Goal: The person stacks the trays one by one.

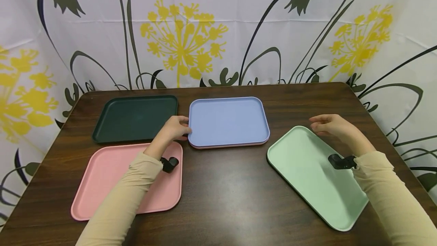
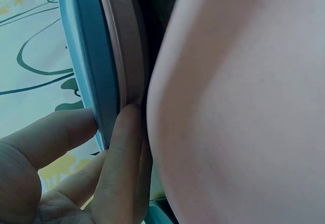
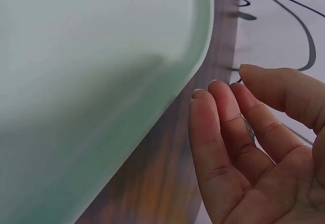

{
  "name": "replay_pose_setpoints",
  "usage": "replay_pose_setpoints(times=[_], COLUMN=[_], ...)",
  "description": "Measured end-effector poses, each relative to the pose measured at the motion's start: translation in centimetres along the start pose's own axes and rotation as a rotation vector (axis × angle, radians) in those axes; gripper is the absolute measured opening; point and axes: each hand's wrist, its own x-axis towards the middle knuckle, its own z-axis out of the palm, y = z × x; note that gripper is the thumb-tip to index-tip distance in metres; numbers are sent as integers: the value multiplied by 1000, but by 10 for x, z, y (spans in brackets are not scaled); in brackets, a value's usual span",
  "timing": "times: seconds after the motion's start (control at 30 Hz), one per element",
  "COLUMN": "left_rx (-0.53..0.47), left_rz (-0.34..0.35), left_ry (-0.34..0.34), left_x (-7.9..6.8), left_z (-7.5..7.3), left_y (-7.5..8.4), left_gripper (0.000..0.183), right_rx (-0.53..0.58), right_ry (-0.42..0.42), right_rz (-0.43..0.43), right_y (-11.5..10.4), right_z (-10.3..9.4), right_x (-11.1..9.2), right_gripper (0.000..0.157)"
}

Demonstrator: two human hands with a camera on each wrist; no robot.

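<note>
A light blue tray (image 1: 227, 120) lies on top of a pink tray, whose rim (image 2: 124, 41) shows just beneath it. At their left end my left hand (image 1: 173, 127) pinches the stacked edges. In the left wrist view the thumb (image 2: 61, 132) meets the blue rim, and a finger (image 2: 124, 142) lies against the pink wall. My right hand (image 1: 338, 127) hovers beside the upper right edge of a pale green tray (image 1: 314, 177), fingers loosely bent. Nothing lies between its thumb and fingers (image 3: 208, 132) in the right wrist view.
A dark green tray (image 1: 136, 119) lies at the back left of the brown wooden table (image 1: 225, 193). Another pink tray (image 1: 102, 177) is in front of it, under my left forearm. A flowered curtain (image 1: 211, 29) hangs behind the table's far edge.
</note>
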Motion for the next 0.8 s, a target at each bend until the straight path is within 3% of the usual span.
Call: replay_pose_setpoints(times=[0.8], left_rx=[-12], left_rz=[13], left_ry=[-30], left_x=[0], left_z=[-2], left_y=[-3], left_gripper=[56], right_rx=[-47], right_ry=[-36], right_rz=[57], right_y=[32], right_z=[1], right_x=[-11], right_gripper=[52])
